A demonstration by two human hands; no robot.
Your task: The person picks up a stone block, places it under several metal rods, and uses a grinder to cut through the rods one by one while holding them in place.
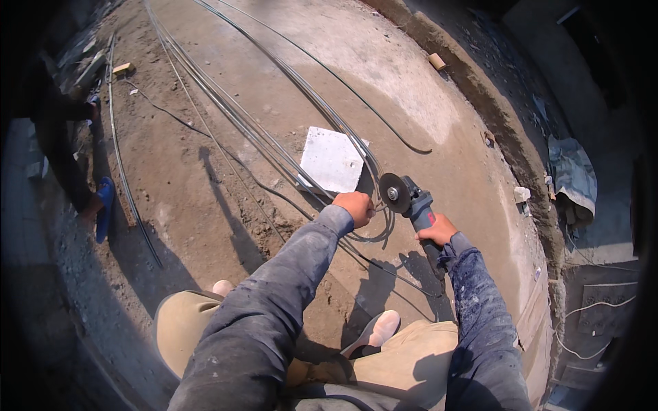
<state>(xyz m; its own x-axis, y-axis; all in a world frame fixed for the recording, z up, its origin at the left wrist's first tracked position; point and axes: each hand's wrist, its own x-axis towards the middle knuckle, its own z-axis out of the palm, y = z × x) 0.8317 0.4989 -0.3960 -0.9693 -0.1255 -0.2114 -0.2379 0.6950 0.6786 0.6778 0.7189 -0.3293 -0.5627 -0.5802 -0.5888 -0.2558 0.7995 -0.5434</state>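
My right hand (436,231) grips the body of an angle grinder (411,202) whose dark disc points left. My left hand (356,207) is closed around a bundle of long thin steel rods (274,147), just left of the disc. The rods run from the far upper left across the dirt ground and over a white square slab (329,159), then bend near my hand. The disc sits close beside the rods at my left hand; contact cannot be told. My knees in tan trousers and one light shoe show below.
Another person's foot in a blue sandal (103,205) stands at the left, beside a single rod (123,171). A power cable (205,137) snakes over the ground. A low dirt edge and rubble run along the right, with grey cloth (572,175) and wires beyond.
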